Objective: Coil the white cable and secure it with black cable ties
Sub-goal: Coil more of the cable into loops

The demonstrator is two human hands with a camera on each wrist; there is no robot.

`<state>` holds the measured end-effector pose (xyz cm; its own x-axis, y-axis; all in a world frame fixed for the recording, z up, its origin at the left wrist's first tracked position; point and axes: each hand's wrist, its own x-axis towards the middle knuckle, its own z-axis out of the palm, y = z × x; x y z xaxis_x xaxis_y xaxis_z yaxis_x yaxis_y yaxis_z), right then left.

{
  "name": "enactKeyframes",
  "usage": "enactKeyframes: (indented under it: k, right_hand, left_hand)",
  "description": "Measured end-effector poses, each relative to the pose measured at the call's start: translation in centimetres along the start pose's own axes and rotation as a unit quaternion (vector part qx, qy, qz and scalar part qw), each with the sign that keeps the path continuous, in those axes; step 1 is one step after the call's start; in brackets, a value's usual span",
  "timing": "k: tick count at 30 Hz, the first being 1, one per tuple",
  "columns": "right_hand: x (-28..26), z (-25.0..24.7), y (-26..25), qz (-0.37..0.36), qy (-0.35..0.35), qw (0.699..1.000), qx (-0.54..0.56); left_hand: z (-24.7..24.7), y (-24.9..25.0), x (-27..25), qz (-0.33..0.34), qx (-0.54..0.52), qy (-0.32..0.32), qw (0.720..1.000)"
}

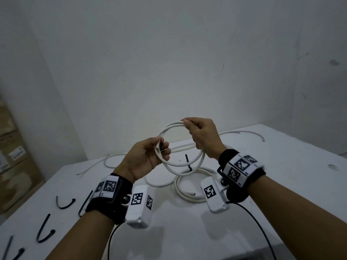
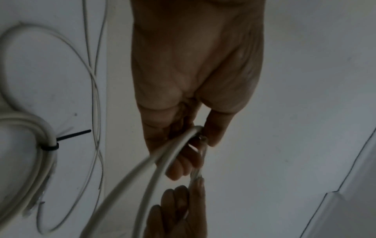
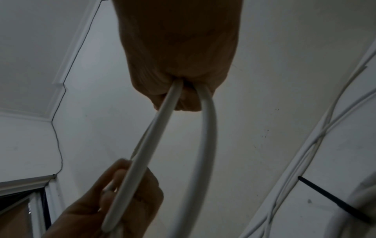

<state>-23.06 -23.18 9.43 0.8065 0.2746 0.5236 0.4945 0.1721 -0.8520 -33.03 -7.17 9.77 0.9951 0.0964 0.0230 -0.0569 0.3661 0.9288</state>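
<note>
A white cable (image 1: 170, 127) is wound into a round coil of about two turns and held in the air above the white table (image 1: 281, 166). My left hand (image 1: 159, 150) grips the coil's left side, fingers curled round the strands (image 2: 177, 145). My right hand (image 1: 187, 123) pinches the top right of the coil, and in the right wrist view two strands (image 3: 168, 103) come out of its closed fingers. Loose black cable ties (image 1: 64, 203) lie at the table's near left. My other hand's fingers (image 3: 122, 185) show low in the right wrist view.
Another white coil (image 1: 185, 192) lies on the table under my hands, bound by a black tie (image 1: 188, 163) that sticks up. Thin white cables (image 1: 247, 132) trail along the far side. Cardboard boxes (image 1: 13, 158) stand at the left, and a wall rises behind the table.
</note>
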Motion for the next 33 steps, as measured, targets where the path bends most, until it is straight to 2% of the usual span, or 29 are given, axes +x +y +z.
enactKeyframes:
  k: [2,5,13,15,17,21,25,30,33]
  right_hand:
    - [-0.1,-0.1,0.2,0.016,-0.012,1.0,0.015]
    - [-0.2,-0.2,0.1,0.041,-0.03,0.997,0.054]
    - [-0.4,-0.1,-0.6,0.024,-0.141,0.99,0.011]
    - [-0.4,-0.1,-0.7,0.032,-0.155,0.987,0.009]
    - [-0.3,-0.3,-0.7,0.042,-0.166,0.985,0.009]
    - [-0.4,-0.8,-0.2,0.076,-0.149,0.984,0.059]
    - [-0.6,-0.8,0.4,0.083,-0.138,0.985,0.058]
    - [-0.7,-0.8,-0.3,0.065,-0.219,0.973,-0.027]
    - [-0.8,-0.1,-0.9,0.049,-0.234,0.97,-0.051]
  left_hand:
    - [0.4,0.1,0.1,0.002,0.009,0.021,1.0]
    - [0.9,0.1,0.1,0.038,0.108,0.057,0.992]
    - [1.8,1.0,0.6,0.077,0.322,0.05,0.942]
    - [2.0,0.7,1.0,0.076,0.299,0.051,0.95]
    - [1.9,0.3,1.3,0.077,0.254,0.085,0.96]
    - [1.6,-0.6,1.3,0.077,0.191,0.132,0.97]
    - [1.5,-1.0,0.6,0.063,0.226,0.113,0.966]
    - [0.8,0.3,0.0,-0.013,0.243,0.029,0.969]
    - [1.3,-0.2,0.0,0.014,0.275,0.043,0.96]
